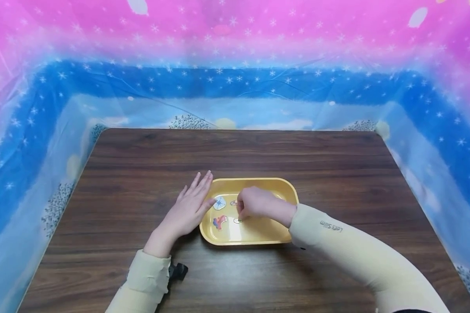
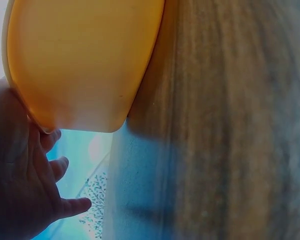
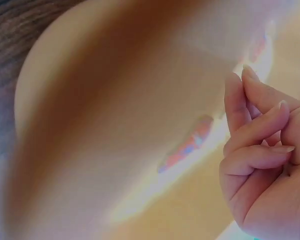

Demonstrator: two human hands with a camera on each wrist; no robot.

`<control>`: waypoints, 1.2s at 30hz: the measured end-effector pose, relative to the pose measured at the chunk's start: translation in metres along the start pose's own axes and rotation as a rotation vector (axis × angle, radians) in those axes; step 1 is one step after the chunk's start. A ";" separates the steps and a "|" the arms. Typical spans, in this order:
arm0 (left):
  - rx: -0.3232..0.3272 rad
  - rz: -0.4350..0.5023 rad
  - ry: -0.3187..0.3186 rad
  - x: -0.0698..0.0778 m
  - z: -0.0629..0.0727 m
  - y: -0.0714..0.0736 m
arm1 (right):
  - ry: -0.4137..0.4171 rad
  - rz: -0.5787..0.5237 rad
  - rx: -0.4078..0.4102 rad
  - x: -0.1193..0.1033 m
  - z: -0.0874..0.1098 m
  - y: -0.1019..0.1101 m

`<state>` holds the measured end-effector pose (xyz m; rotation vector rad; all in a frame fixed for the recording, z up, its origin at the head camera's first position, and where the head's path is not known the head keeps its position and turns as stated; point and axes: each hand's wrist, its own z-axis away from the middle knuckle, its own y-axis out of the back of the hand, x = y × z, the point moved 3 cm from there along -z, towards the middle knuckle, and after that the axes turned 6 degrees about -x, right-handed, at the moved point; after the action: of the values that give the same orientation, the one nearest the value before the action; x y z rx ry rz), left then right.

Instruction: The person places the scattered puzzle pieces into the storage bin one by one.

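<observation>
A shallow yellow tray [image 1: 266, 237] lies on the table, with several stickers on its floor. My left hand [image 1: 189, 211] rests along its left side, fingers extended and thumb over the rim. In the left wrist view that hand [image 2: 25, 170] is beside the tray's outer wall [image 2: 85, 65]. My right hand [image 1: 256, 202] reaches into the tray, thumb and forefinger pinched at a small pale oval sticker [image 1: 237, 221]. The right wrist view shows this hand [image 3: 262, 150] with its other fingers curled; the sticker is hidden there. Beside them lies a red and blue sticker [image 3: 187, 145].
In the tray, a blue star sticker [image 1: 219, 203] lies at upper left and a red-blue sticker [image 1: 219, 222] below it. Another small sticker [image 1: 233, 203] is partly behind the right hand. A dark wooden table [image 1: 235, 152] surrounds the tray, with a patterned cloth [image 1: 235, 82] behind.
</observation>
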<state>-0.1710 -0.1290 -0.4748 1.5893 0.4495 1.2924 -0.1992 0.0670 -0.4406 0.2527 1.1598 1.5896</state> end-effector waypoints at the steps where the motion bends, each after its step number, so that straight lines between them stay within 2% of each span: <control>1: -0.001 -0.002 -0.003 0.001 -0.001 0.000 | -0.001 -0.003 0.011 0.001 0.003 0.003; 5: -0.002 -0.011 -0.018 0.002 -0.001 -0.001 | -0.010 -0.067 0.028 0.005 0.021 0.018; 8: 0.003 -0.019 -0.026 0.003 -0.001 -0.001 | -0.025 -0.134 0.067 0.011 0.044 0.032; 12: 0.000 -0.017 -0.027 0.005 -0.002 0.000 | -0.058 -0.224 0.209 0.034 0.087 0.045; 15: -0.007 -0.018 -0.028 0.006 -0.003 0.000 | -0.121 -0.284 0.344 0.066 0.123 0.043; 18: -0.013 -0.023 -0.028 0.006 -0.004 0.001 | -0.197 -0.308 0.475 0.103 0.159 0.035; 21: -0.018 -0.021 -0.019 0.006 -0.005 0.002 | -0.283 -0.347 0.560 0.137 0.192 0.021; 25: -0.026 -0.015 -0.007 0.005 -0.004 0.002 | -0.411 -0.395 0.600 0.174 0.223 -0.005; 30: -0.031 -0.015 -0.001 0.005 -0.005 0.001 | -0.582 -0.396 0.595 0.200 0.240 -0.041; 33: -0.034 -0.014 0.002 0.006 -0.005 0.002 | -0.654 -0.374 0.568 0.204 0.241 -0.056; 36: -0.036 -0.014 0.004 0.007 -0.005 0.003 | -0.688 -0.362 0.535 0.203 0.240 -0.066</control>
<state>-0.1734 -0.1229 -0.4695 1.5510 0.4363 1.2868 -0.0719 0.3614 -0.4518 0.8185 0.9789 0.7471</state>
